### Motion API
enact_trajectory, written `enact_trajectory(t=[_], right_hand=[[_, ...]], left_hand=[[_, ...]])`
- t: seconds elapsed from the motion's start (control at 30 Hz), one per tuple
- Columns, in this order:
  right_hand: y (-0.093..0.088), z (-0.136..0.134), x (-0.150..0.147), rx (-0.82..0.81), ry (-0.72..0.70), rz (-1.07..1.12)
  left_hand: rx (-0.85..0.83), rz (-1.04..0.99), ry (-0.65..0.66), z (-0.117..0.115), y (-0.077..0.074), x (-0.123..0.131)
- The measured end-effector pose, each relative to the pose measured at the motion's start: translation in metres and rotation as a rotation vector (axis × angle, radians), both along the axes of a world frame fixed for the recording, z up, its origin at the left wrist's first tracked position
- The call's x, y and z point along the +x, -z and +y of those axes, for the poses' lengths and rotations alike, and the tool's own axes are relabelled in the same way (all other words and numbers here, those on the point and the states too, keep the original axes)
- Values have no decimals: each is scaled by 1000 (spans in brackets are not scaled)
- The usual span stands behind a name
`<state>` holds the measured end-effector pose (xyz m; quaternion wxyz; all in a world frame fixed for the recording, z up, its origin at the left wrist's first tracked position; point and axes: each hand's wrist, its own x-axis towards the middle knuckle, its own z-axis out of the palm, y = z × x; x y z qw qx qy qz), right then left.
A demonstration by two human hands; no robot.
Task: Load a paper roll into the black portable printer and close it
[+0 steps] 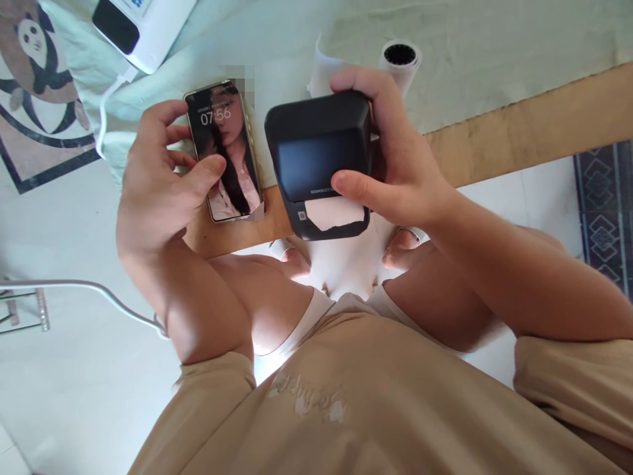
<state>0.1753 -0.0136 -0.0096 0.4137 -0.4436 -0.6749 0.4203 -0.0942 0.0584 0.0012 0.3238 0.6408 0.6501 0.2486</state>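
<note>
My left hand (155,171) is closed round the left side of a smartphone (236,178), with the thumb over its screen. The lit screen shows the time 07:56 above a picture of a person. To its right, my right hand (408,152) grips a black label printer (316,161) marked NIIMBOT by its right side. The thumb lies across the printer's front, just below its dark display. A white patch shows on the printer's lower part, and its far side is hidden.
Behind the printer, a white roll with a black core (401,63) and a curled white sheet (326,69) are on the green tablecloth (494,53). A white device (153,39) with a cable (103,115) is at the upper left. The wooden table edge (519,132) runs above my legs.
</note>
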Motion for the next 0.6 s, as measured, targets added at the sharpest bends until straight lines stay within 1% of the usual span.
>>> enact_trajectory(t=[0.07,0.1,0.27,0.6], right_hand=[[0,0,0,14,7,-14],[0,0,0,21,11,-19],[0,-1,0,10,12,-13],[2,0,0,43,23,-16]], left_hand=[[-25,-80,115,-1,-2,-5],[-33,-97,145,0,-2,-8],[-68,-106,136,5,2,-17],[-81,-127,172,3,2,-17]])
